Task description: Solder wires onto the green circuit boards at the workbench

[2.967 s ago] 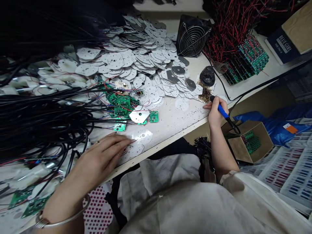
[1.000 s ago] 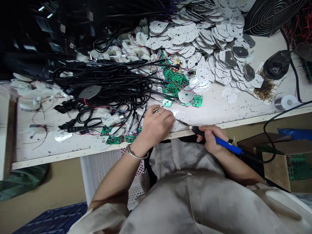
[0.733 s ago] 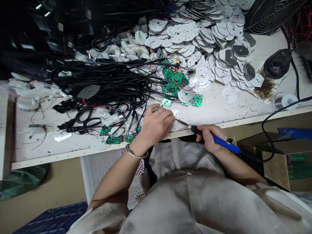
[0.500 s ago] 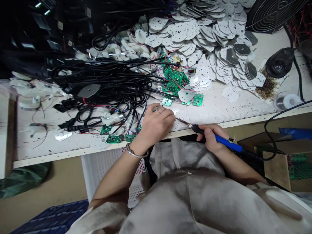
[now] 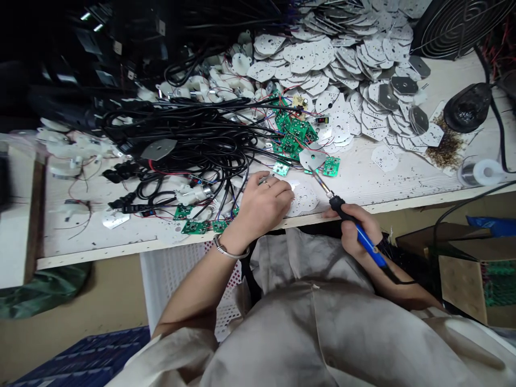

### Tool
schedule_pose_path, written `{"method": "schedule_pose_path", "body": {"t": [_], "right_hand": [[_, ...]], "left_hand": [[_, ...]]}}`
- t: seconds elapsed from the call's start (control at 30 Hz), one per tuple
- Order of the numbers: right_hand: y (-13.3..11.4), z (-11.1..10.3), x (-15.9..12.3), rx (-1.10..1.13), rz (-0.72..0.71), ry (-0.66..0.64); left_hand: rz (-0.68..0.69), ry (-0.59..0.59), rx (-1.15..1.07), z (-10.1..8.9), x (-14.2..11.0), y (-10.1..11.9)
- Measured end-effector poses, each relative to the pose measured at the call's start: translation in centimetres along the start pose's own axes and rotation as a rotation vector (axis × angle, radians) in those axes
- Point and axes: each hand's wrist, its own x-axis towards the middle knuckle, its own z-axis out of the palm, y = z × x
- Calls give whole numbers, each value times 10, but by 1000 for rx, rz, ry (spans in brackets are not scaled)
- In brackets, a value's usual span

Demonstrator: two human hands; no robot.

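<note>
My right hand (image 5: 360, 231) grips a blue-handled soldering iron (image 5: 367, 244). The iron's tip points up and left, over the bench near a silvery hexagonal plate (image 5: 311, 159). My left hand (image 5: 266, 204) is closed, fingers curled down at the bench edge; whatever is pinched under the fingertips is hidden. Just right of those fingertips lie thin white perforated discs (image 5: 304, 198), partly overlapping. Beyond both hands sits a cluster of green circuit boards (image 5: 296, 134) with thin wires, and one small green board (image 5: 331, 166) lies apart on the right.
Black cables (image 5: 193, 129) tangle across the left of the bench. White plates (image 5: 310, 56) pile up behind. At right are a solder spool (image 5: 484, 172), a dark iron stand (image 5: 467, 107) and a fan (image 5: 459, 27). A cardboard box (image 5: 461, 285) stands below the bench.
Three seconds ago my right hand held the iron near the stand, then brought it beside my left fingertips. Now the tip has swung up and away from them. My left hand is curled where it lay flat.
</note>
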Motion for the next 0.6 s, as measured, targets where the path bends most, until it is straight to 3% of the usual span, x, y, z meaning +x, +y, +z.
{"method": "schedule_pose_path", "body": {"t": [0.1,0.17,0.4,0.6], "right_hand": [[4,5,11,-70,-312,24],[5,8,16,-163,-401,-28],[10,6,10,-365,-473,-125],[17,7,8,-426,-567,-104]], "left_hand": [[9,-19,17,-1,1,1],[18,-25,40,-1,2,1],[39,-37,213,-4,3,14],[58,-49,218,-14,-3,25]]}}
